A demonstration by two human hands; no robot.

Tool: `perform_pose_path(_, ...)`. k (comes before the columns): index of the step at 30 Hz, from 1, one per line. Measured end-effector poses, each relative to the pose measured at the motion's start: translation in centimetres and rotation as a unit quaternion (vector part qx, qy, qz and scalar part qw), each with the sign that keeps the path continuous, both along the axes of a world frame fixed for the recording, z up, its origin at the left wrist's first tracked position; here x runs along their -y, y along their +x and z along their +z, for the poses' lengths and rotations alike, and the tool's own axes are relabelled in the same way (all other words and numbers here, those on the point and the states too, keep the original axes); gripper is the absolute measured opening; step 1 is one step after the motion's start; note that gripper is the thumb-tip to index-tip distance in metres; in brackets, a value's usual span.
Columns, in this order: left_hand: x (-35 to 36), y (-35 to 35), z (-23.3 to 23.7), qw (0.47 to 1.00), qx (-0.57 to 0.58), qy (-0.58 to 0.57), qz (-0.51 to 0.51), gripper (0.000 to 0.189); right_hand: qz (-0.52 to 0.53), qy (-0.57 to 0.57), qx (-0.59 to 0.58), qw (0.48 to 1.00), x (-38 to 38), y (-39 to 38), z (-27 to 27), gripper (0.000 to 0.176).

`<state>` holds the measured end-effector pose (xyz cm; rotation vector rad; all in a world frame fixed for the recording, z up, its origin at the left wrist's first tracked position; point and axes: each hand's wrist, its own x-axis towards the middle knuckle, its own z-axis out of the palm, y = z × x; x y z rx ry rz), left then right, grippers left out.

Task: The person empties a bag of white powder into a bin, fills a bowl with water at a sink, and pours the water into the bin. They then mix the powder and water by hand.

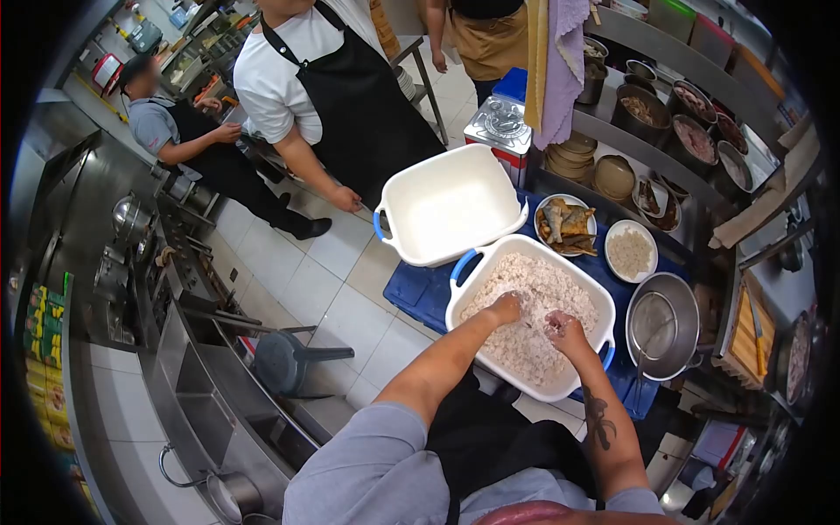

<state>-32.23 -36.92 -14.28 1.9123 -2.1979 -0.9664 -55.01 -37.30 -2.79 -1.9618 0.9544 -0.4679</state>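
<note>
A white tub (pixel 458 325) with blue handles stands in front of me, filled with a pale, crumbly mixture (pixel 534 359). In the mixture, on the tub's left side, is my left hand (pixel 505 308), its fingers curled and coated with pale bits. Facing it a little to the right, my right hand (pixel 565 327) has its fingers bent round some of the same crumbs. Both hands' fingertips are partly hidden. Behind the tub is a second white tub (pixel 451 201), and a person in a white shirt and black apron (pixel 359 96) stands beside it.
Right of the tub are a metal pot (pixel 687 302) with a strainer, a plate of white grains (pixel 632 251) and a plate of fish pieces (pixel 553 229). A blue surface (pixel 416 293) lies underneath. A dark plastic stool (pixel 284 360) stands left. A knife (pixel 756 328) lies on a wooden board.
</note>
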Motion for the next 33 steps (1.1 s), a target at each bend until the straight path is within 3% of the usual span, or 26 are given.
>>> perform_pose_path(2, 0.5, 0.1, 1.2, 1.000, -0.007, -0.002, 0.008, 0.037, 0.005, 0.030, -0.008, 0.999, 0.4, -0.3, -0.4, 0.016)
perform_pose_path(4, -0.3, 0.1, 6.0, 0.946, -0.228, 0.151, 0.176, 0.041, -0.031, 0.172, 0.032, 0.984, 0.5, -0.2, 0.4, 0.013)
perform_pose_path(8, -0.8, 0.6, 7.6, 0.887, -0.340, 0.201, 0.241, 0.045, -0.094, 0.195, 0.097, 0.971, 0.8, 0.8, 0.6, 0.013)
perform_pose_path(9, -1.1, 0.7, 5.7, 0.848, -0.404, 0.208, 0.271, 0.046, -0.029, 0.042, 0.042, 0.998, 0.6, 1.0, -1.8, 0.016)
perform_pose_path(10, -1.1, 0.8, 4.7, 0.805, -0.465, 0.212, 0.299, 0.046, 0.038, -0.115, -0.014, 0.993, 0.4, 0.8, -3.4, 0.020)
perform_pose_path(11, -0.9, 0.6, 5.9, 0.807, -0.465, 0.211, 0.297, 0.046, 0.036, -0.118, -0.014, 0.992, 0.0, 0.6, -3.6, 0.020)
perform_pose_path(13, -1.1, 0.2, 9.1, 0.892, -0.317, 0.180, 0.266, 0.045, 0.020, -0.100, -0.050, 0.994, -0.7, 0.7, -4.0, 0.033)
perform_pose_path(14, -0.7, 0.8, 7.1, 0.892, -0.317, 0.182, 0.267, 0.045, 0.021, -0.098, -0.050, 0.994, -0.8, 0.7, -4.3, 0.033)
perform_pose_path(16, -0.6, 1.6, 0.6, 0.940, -0.292, 0.099, 0.146, 0.047, -0.003, -0.143, -0.106, 0.984, -1.3, 0.7, -3.9, 0.040)
perform_pose_path(17, -0.5, 1.1, 0.3, 0.940, -0.292, 0.095, 0.147, 0.047, -0.016, -0.173, -0.132, 0.976, -0.7, 0.8, -3.6, 0.043)
perform_pose_path(18, -0.6, 0.7, 0.1, 0.992, -0.121, 0.022, 0.032, 0.042, -0.012, -0.177, -0.131, 0.975, -0.4, 0.4, -4.3, 0.043)
perform_pose_path(19, -0.6, 0.9, 0.2, 0.994, 0.059, -0.050, -0.083, 0.038, 0.037, -0.188, -0.131, 0.973, -0.2, -0.5, -6.1, 0.042)
perform_pose_path(20, -1.6, 0.9, 5.1, 0.983, -0.165, 0.036, 0.074, 0.037, 0.085, -0.196, -0.131, 0.968, -0.1, -0.7, -7.2, 0.041)
perform_pose_path(21, -1.7, 0.9, 5.1, 0.983, -0.164, 0.037, 0.076, 0.037, 0.086, -0.195, -0.129, 0.968, -0.3, -0.1, -6.0, 0.041)
perform_pose_path(23, -1.6, 0.3, 4.3, 0.995, 0.016, -0.055, 0.084, 0.034, -0.083, -0.004, -0.065, 0.994, -0.7, 1.2, -1.2, 0.036)
perform_pose_path(24, -1.4, 0.1, 4.0, 0.995, 0.015, -0.055, 0.083, 0.034, -0.070, 0.055, -0.095, 0.992, -0.8, 1.0, -1.4, 0.032)
perform_pose_path(26, -0.6, 0.4, 3.7, 1.000, 0.020, -0.002, 0.016, 0.032, -0.033, 0.050, -0.101, 0.993, -0.8, 0.2, -1.9, 0.032)
perform_pose_path(28, -0.7, 1.0, 7.3, 1.000, -0.022, 0.012, 0.017, 0.034, 0.005, 0.052, -0.105, 0.993, -0.6, 0.1, -1.9, 0.032)
perform_pose_path(30, -1.2, 0.8, 8.4, 0.997, -0.067, 0.031, 0.014, 0.037, -0.100, -0.060, -0.068, 0.991, -0.2, 0.0, -1.4, 0.038)
perform_pose_path(31, -1.8, 0.2, 7.8, 0.997, -0.017, 0.047, 0.056, 0.039, -0.104, -0.055, -0.069, 0.991, -0.6, -0.8, -3.2, 0.038)
perform_pose_path(33, -2.2, -0.4, 6.4, 0.993, 0.035, 0.053, 0.096, 0.042, 0.035, -0.043, -0.259, 0.964, -0.2, -1.9, -6.4, 0.041)
